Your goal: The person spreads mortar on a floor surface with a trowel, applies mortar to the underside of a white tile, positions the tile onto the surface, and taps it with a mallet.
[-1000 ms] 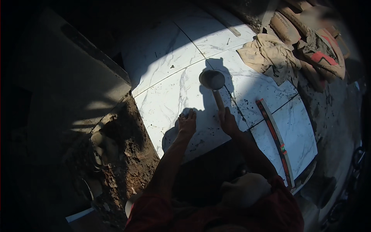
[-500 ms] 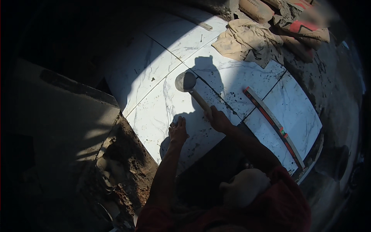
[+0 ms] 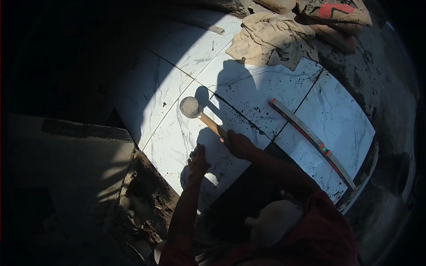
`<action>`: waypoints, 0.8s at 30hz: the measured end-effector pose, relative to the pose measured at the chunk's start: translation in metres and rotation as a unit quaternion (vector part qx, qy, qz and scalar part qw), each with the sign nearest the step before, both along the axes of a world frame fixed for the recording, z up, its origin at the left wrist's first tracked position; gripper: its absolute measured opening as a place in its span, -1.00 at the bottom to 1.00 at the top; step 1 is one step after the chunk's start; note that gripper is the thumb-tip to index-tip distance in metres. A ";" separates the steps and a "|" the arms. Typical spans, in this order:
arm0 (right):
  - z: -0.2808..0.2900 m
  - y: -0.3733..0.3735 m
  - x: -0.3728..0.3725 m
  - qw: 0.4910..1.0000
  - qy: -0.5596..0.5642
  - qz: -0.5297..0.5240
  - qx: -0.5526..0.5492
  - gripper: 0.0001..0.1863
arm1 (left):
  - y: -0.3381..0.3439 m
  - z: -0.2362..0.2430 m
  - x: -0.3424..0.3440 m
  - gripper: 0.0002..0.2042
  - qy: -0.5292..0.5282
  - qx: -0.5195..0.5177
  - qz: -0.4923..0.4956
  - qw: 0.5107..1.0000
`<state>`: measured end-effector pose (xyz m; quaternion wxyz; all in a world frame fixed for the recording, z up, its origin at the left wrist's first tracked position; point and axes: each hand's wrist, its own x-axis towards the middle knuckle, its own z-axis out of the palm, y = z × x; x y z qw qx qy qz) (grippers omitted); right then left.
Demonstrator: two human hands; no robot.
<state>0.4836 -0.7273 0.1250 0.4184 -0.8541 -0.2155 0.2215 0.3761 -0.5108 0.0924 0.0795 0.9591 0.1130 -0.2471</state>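
My right hand (image 3: 238, 144) grips the wooden handle of a mallet (image 3: 191, 107), whose round grey head is over a white, grey-veined floor tile (image 3: 164, 155) in sunlight. My left hand (image 3: 197, 162) lies on the same tile, below and left of the mallet, fingers extended and partly in shadow. To the right, a long spirit level (image 3: 293, 119) with a red-orange edge rests diagonally across other marbled tiles (image 3: 350, 137). Dark specks of dirt are scattered on the tiles, and dark gaps run between several of them.
A crumpled beige cloth (image 3: 262, 37) and dirty paper sacks (image 3: 337, 31) lie at the top right. A narrow strip (image 3: 206, 24) lies on the far tiles. A concrete slab (image 3: 66, 164) is at left, with rough soil (image 3: 155, 195) beside it.
The view has turned and shifted. The mallet head has moved left across the tile and is now angled up-left from my right hand. My left hand stays on the tile.
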 end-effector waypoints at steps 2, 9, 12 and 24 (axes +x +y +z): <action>0.007 0.009 -0.007 0.999 0.003 0.009 0.050 -0.56 | 0.013 -0.005 -0.008 -0.03 -0.028 -0.009 0.000 1.000; 0.016 0.010 0.009 0.997 0.058 -0.005 0.051 -0.46 | 0.005 -0.002 0.003 -0.05 -0.055 0.007 -0.032 0.998; -0.003 0.007 0.010 0.995 0.089 -0.035 -0.004 -0.49 | -0.003 0.006 0.001 -0.05 -0.040 0.004 -0.026 0.999; 0.007 0.022 0.028 0.991 0.115 -0.039 0.049 -0.50 | 0.007 0.003 -0.003 -0.05 -0.089 0.025 -0.047 0.995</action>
